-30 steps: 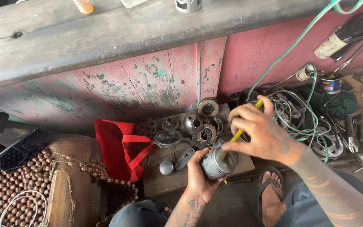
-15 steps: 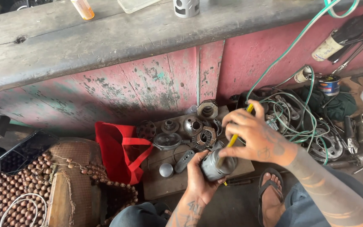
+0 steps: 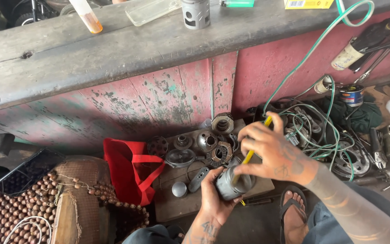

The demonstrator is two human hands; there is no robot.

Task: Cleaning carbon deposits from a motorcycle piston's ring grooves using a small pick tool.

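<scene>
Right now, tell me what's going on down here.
A person sits low by a worn red wooden bench. The left hand grips a small grey metal cylinder, and the right hand pokes a yellow-handled tool into its top. Loose metal parts lie on a board just behind, a red bag to one side and tangled green wire to the other.

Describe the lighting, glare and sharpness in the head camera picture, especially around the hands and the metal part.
Head view: soft, even daylight with no hard shadows; the grey metal cylinder in the left hand shows only a dull sheen, no glare; the right hand with the yellow tool is sharp, barely blurred; the wooden bench top bows slightly, a sign of wide-lens distortion.
</scene>
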